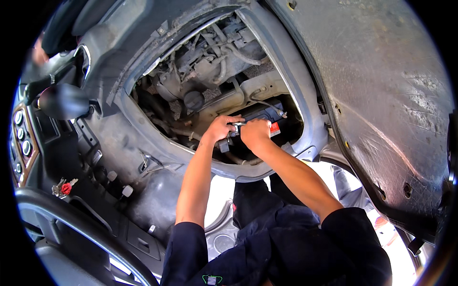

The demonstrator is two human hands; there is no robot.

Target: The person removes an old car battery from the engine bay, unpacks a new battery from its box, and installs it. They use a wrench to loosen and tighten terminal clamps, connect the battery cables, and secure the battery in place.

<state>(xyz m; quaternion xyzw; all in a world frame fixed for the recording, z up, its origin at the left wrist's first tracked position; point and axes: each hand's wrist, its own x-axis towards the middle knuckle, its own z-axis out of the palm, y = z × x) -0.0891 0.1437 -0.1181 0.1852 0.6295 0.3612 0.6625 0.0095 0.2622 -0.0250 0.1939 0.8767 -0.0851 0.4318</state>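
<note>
A black car battery with a red label sits low in the near part of the opened engine bay. At its left end, my left hand has its thumb and fingers closed around a small metal battery terminal clamp. Close beside it, my right hand makes a fist over the battery top, just left of the red label. Whatever that fist grips is hidden under the fingers. Toward the battery's right end, a cable runs to another terminal.
Grey trim frames the opening, with dusty engine parts and hoses beyond. A large raised panel stands at the right. To the left are a gear lever knob, keys and the steering wheel. Another person's blurred hand shows far left.
</note>
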